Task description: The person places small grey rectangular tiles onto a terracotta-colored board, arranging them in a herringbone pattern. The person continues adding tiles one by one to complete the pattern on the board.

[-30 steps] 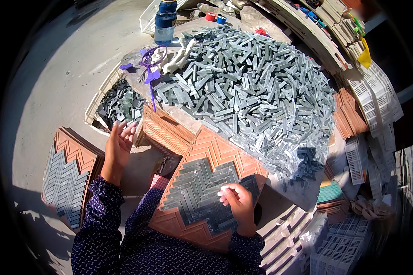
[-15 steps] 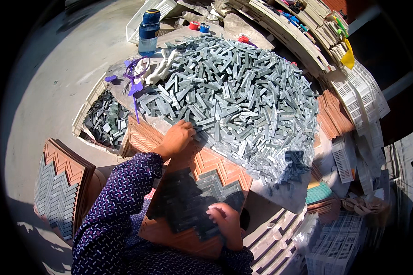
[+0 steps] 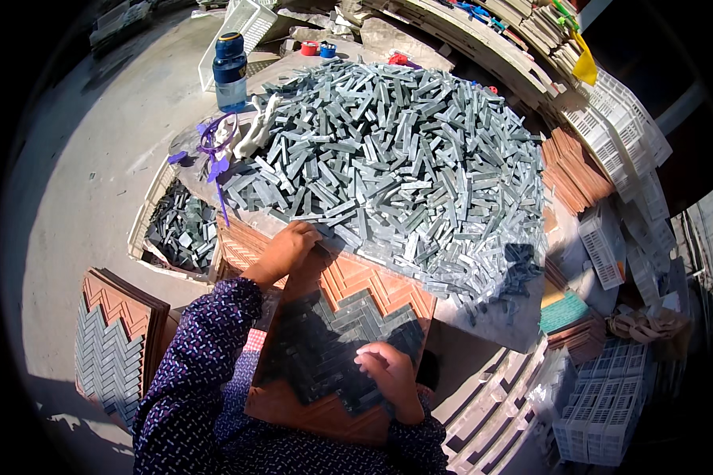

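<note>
Herringbone mould (image 3: 348,372) lay on the lap, half filled – left hand (image 3: 287,252), moved up from the side, fingers curled into the grey tile-strip heap (image 3: 396,150); right hand (image 3: 388,372) pressed laid strips, fingers together

Blue bottle (image 3: 230,70) with dark label band, far left of pile.

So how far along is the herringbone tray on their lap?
Done: grey strips fill the middle of the orange herringbone tray in a zigzag, and a filled tray lies at the left. In hand: the left hand reaches the edge of the strip pile; the right hand presses on the laid strips. Left: the tray's bare orange upper rows and lower corner.
</note>
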The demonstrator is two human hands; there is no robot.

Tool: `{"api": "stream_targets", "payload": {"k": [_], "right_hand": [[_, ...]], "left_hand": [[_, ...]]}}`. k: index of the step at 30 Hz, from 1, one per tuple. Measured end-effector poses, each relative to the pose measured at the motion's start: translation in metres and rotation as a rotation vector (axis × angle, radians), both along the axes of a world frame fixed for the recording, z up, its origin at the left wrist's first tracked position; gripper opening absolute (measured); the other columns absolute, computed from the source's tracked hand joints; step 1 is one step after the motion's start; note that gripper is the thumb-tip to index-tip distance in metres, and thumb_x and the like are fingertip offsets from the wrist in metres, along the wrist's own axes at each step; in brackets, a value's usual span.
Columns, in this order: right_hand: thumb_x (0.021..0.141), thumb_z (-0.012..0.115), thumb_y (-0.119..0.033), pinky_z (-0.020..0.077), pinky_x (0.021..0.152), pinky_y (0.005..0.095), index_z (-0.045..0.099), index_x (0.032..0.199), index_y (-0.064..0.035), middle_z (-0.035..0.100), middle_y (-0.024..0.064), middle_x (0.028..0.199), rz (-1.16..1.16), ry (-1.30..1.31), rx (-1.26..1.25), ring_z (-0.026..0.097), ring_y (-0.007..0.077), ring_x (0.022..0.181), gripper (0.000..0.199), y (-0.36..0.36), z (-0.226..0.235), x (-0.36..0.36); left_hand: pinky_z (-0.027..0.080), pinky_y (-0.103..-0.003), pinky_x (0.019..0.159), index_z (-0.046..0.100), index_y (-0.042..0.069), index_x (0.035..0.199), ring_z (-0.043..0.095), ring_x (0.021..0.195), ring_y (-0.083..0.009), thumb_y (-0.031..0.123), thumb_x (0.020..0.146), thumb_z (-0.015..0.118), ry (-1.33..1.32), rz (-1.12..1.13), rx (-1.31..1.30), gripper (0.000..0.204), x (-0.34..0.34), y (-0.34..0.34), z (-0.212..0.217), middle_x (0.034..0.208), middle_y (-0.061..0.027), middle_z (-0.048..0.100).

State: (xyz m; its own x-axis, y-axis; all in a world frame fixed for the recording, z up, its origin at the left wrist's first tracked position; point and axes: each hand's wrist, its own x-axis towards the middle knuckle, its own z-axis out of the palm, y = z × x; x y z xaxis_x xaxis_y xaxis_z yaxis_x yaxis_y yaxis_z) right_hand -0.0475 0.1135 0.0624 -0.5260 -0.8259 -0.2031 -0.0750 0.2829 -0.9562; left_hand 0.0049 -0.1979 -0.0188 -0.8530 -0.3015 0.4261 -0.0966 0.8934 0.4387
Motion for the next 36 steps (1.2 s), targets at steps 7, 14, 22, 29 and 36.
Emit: {"api": "stream_targets", "payload": {"k": [7,14,22,29,36], "right_hand": [[0.090,0.062,-0.010,0.0479,0.060,0.0211,0.066,0.096,0.0010,0.067,0.0047,0.078,-0.045,-0.035,0.020,0.061,0.0073,0.068,0.013,0.012,-0.014,0.006],[0.091,0.061,-0.011,0.0479,0.062,0.0214,0.065,0.097,0.0009,0.066,0.0046,0.078,-0.068,-0.050,0.047,0.061,0.0078,0.070,0.014,0.012,-0.007,0.008],[0.090,0.061,-0.012,0.0443,0.061,0.0204,0.065,0.097,0.0004,0.065,0.0022,0.079,0.001,-0.032,0.058,0.055,0.0056,0.067,0.014,0.006,-0.003,0.015],[0.090,0.062,-0.011,0.0442,0.061,0.0209,0.065,0.096,0.0002,0.064,0.0019,0.078,-0.017,0.004,0.061,0.055,0.0057,0.067,0.014,0.013,-0.009,0.013],[0.088,0.065,-0.010,0.0463,0.060,0.0228,0.065,0.097,-0.0001,0.066,0.0065,0.077,0.013,0.037,0.047,0.060,0.0085,0.068,0.013,0.009,-0.012,0.014]], "left_hand": [[0.049,-0.039,0.080,0.065,0.001,0.097,0.060,0.093,-0.0334,0.007,0.079,0.062,0.034,0.002,0.092,0.020,0.018,-0.005,0.006,0.099,-0.0143,0.063],[0.049,-0.038,0.071,0.068,0.000,0.091,0.063,0.077,-0.0339,0.006,0.079,0.065,-0.004,0.231,0.530,0.014,0.062,0.062,0.036,0.084,-0.0179,0.064],[0.050,-0.036,0.070,0.069,0.001,0.090,0.063,0.079,-0.0307,0.005,0.078,0.066,-0.041,0.305,0.501,0.013,0.079,0.082,0.031,0.080,-0.0144,0.061],[0.051,-0.038,0.071,0.068,0.004,0.090,0.062,0.078,-0.0334,0.002,0.076,0.066,-0.034,0.252,0.372,0.015,0.072,0.079,0.027,0.084,-0.0135,0.062],[0.051,-0.040,0.068,0.063,0.001,0.084,0.063,0.078,-0.0353,0.010,0.078,0.064,-0.113,0.065,0.299,0.010,0.068,0.058,0.027,0.082,-0.0153,0.063]]}}
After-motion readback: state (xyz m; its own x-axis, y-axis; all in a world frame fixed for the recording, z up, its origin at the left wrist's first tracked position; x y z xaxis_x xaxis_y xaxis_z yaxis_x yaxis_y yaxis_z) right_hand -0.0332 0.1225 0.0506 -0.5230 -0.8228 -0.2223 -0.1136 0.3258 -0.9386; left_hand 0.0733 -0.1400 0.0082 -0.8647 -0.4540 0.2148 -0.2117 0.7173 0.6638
